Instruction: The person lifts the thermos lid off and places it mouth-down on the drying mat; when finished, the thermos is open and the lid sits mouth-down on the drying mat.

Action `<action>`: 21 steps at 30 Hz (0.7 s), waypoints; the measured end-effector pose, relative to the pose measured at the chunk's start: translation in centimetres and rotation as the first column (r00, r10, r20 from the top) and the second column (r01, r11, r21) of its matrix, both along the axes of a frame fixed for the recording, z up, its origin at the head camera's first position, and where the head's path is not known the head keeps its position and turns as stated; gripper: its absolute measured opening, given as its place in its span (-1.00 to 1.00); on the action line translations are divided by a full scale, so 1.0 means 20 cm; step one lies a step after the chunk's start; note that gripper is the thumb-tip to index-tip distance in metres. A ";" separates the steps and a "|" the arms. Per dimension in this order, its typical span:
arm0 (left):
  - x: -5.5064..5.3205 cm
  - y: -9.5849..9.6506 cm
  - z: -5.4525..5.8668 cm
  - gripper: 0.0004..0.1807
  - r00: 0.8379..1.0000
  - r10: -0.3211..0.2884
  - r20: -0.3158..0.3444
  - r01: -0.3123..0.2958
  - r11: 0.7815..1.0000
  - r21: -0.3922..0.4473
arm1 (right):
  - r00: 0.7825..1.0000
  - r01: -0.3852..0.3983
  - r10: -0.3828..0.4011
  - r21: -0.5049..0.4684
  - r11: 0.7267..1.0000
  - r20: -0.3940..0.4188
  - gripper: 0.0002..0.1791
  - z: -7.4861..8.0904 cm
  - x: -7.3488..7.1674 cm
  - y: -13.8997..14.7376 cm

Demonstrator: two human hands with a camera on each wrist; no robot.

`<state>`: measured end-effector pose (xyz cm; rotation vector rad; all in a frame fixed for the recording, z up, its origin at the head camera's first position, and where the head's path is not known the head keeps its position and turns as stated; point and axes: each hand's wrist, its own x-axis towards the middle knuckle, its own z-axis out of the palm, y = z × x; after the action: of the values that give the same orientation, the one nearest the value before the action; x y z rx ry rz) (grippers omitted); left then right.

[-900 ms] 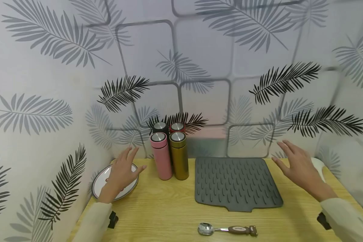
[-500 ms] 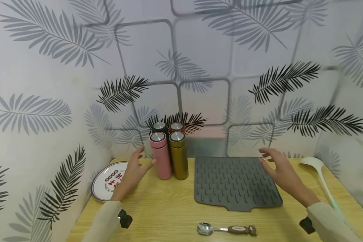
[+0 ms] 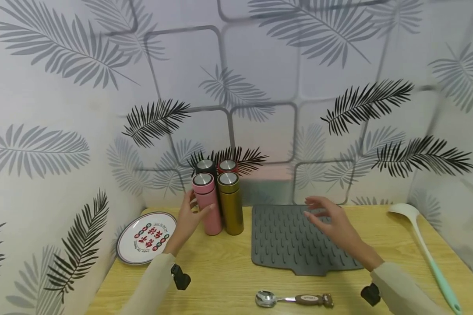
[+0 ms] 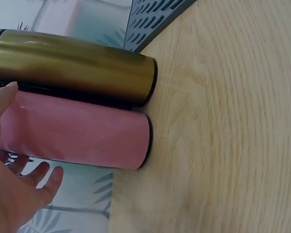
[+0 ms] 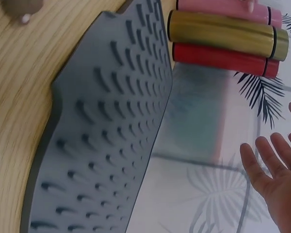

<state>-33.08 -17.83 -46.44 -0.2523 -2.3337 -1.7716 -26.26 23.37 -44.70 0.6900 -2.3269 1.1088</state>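
Observation:
In the head view my left hand [image 3: 187, 223] is at the pink thermos bottle [image 3: 212, 225], its thumb in front and its fingers along the left side. From the left wrist, the hand [image 4: 12, 194] shows relaxed fingers spread around the pink bottle [image 4: 82, 131], with a gap below its lower edge. Tight beside it stands a gold bottle [image 3: 231, 214]; black [image 3: 206, 166] and red [image 3: 227, 166] bottles are mostly hidden behind. My right hand [image 3: 337, 225] hovers over the grey ridged mat [image 3: 276, 245], holding nothing, fingers loosely bent.
A white plate [image 3: 127, 239] with red print lies left of the bottles. Near the front edge is a spoon [image 3: 309, 299] with a brown bear-shaped handle. A ladle [image 3: 429, 258] with a green handle lies at far right. Patterned walls enclose the table [image 3: 213, 275].
My left hand has moved right from over the plate to the pink bottle, uncovering the plate. My right hand has moved left from beside the ladle to above the mat.

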 end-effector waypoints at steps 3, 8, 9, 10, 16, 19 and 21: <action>-0.03 0.04 -0.04 -0.09 0.999 0.039 0.005 -0.039 0.998 0.043 | 0.999 -0.012 0.013 -0.025 1.000 0.047 -0.55 0.00 -0.01 -0.04; -0.06 0.06 -0.09 -0.14 0.995 0.097 0.001 -0.097 0.993 0.068 | 0.993 -0.033 0.038 -0.042 0.999 0.116 -0.53 0.02 -0.01 -0.13; -0.06 0.06 -0.09 -0.14 0.994 0.105 -0.001 -0.105 0.992 0.067 | 0.992 -0.039 0.043 -0.042 0.998 0.119 -0.53 0.03 -0.02 -0.14; -0.06 0.06 -0.10 -0.15 0.994 0.111 -0.003 -0.111 0.992 0.062 | 0.992 -0.045 0.050 -0.042 0.998 0.116 -0.52 0.03 -0.02 -0.15; 0.00 0.05 -0.05 -0.24 0.991 0.132 -0.032 -0.131 0.991 0.031 | 0.994 -0.076 0.077 -0.011 0.997 0.081 -0.58 0.03 -0.03 -0.22; 0.06 0.01 -0.01 -0.26 0.991 0.130 -0.027 -0.129 0.991 0.036 | 0.993 -0.091 0.090 -0.001 0.996 0.070 -0.59 0.02 -0.02 -0.25; 0.09 -0.01 0.01 -0.27 0.990 0.134 -0.042 -0.133 0.990 0.039 | 0.992 -0.096 0.096 -0.003 0.995 0.076 -0.59 0.02 -0.02 -0.27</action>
<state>-31.33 -17.97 -46.14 -0.1253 -2.2299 -1.7249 -26.72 18.07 -44.25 0.7802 -2.3793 1.1960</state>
